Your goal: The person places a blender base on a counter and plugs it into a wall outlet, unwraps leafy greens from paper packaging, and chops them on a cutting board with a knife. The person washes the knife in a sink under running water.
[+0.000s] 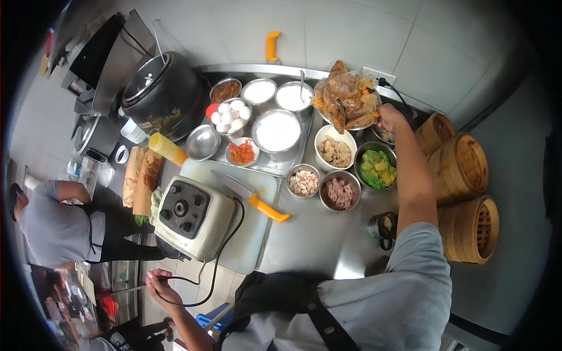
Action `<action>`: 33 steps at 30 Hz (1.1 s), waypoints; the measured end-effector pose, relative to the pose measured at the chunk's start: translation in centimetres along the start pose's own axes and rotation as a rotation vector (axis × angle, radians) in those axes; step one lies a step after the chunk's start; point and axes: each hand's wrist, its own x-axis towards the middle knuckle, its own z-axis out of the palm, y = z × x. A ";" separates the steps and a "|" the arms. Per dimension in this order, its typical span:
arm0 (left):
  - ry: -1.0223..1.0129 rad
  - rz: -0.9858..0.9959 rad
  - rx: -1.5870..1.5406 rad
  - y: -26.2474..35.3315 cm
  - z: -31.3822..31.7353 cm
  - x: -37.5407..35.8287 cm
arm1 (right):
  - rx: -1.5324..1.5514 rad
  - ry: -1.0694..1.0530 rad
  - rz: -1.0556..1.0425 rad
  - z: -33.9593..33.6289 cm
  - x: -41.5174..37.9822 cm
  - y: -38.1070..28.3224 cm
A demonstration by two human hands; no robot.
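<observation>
My left hand (161,286) is closed around a black power cord (221,251) low on the left. The cord loops up to a cream blender base (196,210) with a black top, standing without a jug on a white cutting board (249,245). My right arm stretches up to the far right, where my right hand (386,119) grips the edge of a bowl (360,127) heaped with browned meat pieces (345,99), partly in clear plastic. Behind it, a wall socket (379,76) has a black plug in it. An orange-handled knife (252,196) lies on the board.
Bowls of eggs (231,115), white powder (278,131), minced meat (339,193) and greens (376,168) crowd the counter. Bamboo steamers (462,167) stand at right, a dark pot (161,93) at upper left. A co-worker (58,219) bends over at left.
</observation>
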 end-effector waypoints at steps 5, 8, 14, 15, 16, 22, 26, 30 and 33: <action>-0.019 0.010 0.019 -1.3 -1.5 -0.2 | 0.106 -0.042 0.014 0.8 -0.7 0.3; 0.011 0.001 0.005 -1.4 -1.5 -0.5 | 0.200 -0.049 0.076 1.5 -1.8 -0.1; 0.028 -0.023 -0.015 -1.4 -1.4 -1.4 | 0.240 0.049 -0.017 3.0 -2.8 0.5; 0.035 -0.029 0.004 -1.4 -1.6 -1.6 | 0.234 0.044 -0.021 3.4 -2.7 0.8; 0.045 -0.029 -0.001 -1.4 -1.8 -1.7 | 0.259 0.103 -0.017 3.9 -2.5 0.8; 0.062 -0.020 -0.060 -1.9 -3.5 -1.5 | 0.389 0.213 -0.127 7.2 -5.1 1.4; 0.069 -0.025 -0.090 -3.6 -4.3 -0.5 | 0.535 0.264 -0.188 8.9 -8.1 0.2; 0.039 -0.057 -0.190 -4.6 -4.5 1.4 | 0.632 0.249 -0.287 11.1 -13.4 0.1; 0.062 -0.114 -0.266 -6.5 -5.4 3.8 | 0.666 0.273 -0.260 13.1 -18.8 1.3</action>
